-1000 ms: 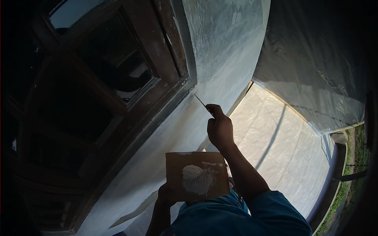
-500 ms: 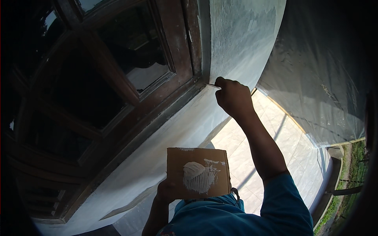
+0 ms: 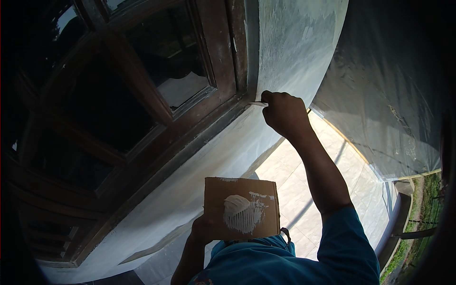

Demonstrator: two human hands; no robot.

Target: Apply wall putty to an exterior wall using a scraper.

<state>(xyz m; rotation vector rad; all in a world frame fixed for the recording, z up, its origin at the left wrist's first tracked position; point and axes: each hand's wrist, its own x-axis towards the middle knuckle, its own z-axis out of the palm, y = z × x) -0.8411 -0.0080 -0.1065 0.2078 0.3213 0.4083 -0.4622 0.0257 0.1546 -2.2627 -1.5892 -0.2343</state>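
My right hand (image 3: 287,113) is closed around a small putty knife (image 3: 257,103), whose thin blade meets the corner where the dark wooden window frame (image 3: 227,107) joins the pale plastered wall (image 3: 297,47). Most of the knife is hidden in my fist. Low in front of my body, my left hand (image 3: 201,230) grips the left edge of a square piece of brown cardboard (image 3: 216,192). A mound of whitish putty (image 3: 240,213) is spread on the board, ridged in its lower part, with smears to its right.
Glass panes (image 3: 183,90) fill the window at the left. Sunlit floor tiles (image 3: 327,180) lie below the wall. A dark plastic sheet (image 3: 384,95) hangs at the right, with a low curb (image 3: 399,218) and grass (image 3: 418,209) beyond it.
The view has shifted slightly, so wall and window sit a little further right. My right hand stays at the frame's corner with the knife, and the cardboard is held much as before.
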